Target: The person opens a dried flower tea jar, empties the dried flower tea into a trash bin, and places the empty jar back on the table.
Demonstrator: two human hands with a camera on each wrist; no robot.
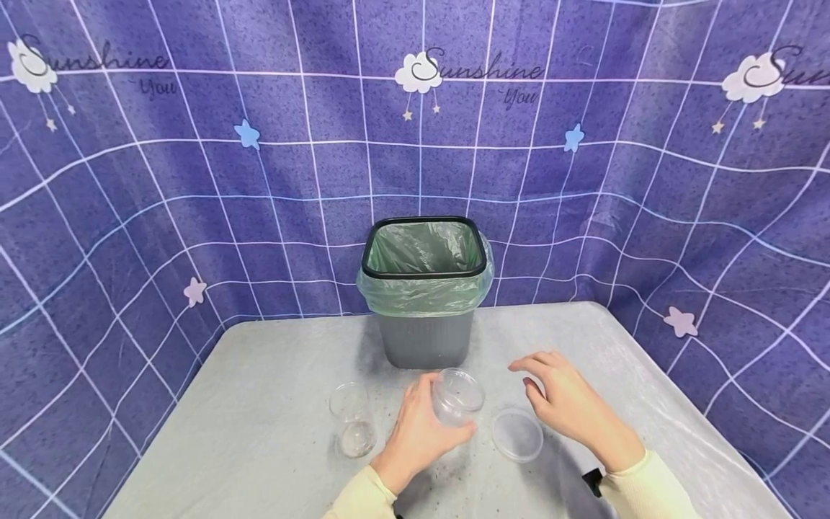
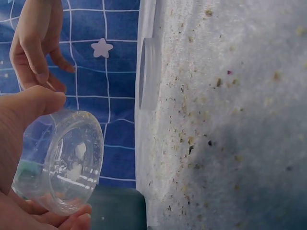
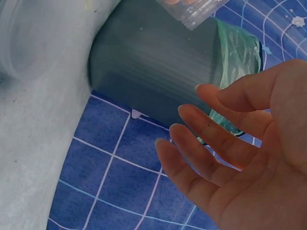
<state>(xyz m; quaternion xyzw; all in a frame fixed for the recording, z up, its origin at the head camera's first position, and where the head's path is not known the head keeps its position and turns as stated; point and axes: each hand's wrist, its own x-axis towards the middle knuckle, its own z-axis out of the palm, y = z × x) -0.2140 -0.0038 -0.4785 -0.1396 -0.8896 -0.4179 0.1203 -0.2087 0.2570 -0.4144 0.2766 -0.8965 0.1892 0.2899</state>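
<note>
My left hand [image 1: 418, 436] grips a clear plastic container [image 1: 457, 398] round its side, in front of the bin. In the left wrist view the container [image 2: 76, 160] is held between thumb and fingers. Over the table to the right, my right hand [image 1: 570, 404] holds nothing, its fingers loosely bent and spread in the right wrist view. A round translucent lid [image 1: 517, 435] lies on the table just below and left of that hand. To the left of my left hand stands a clear cup [image 1: 353, 422]; what it contains is hard to tell.
A grey bin [image 1: 424, 342] with a black rim and a green plastic liner [image 1: 424, 297] stands at the back of the table. Small dark and yellowish specks [image 2: 191, 148] are scattered over the pale tablecloth [image 1: 272, 432]. A blue gridded curtain [image 1: 292, 173] surrounds the table.
</note>
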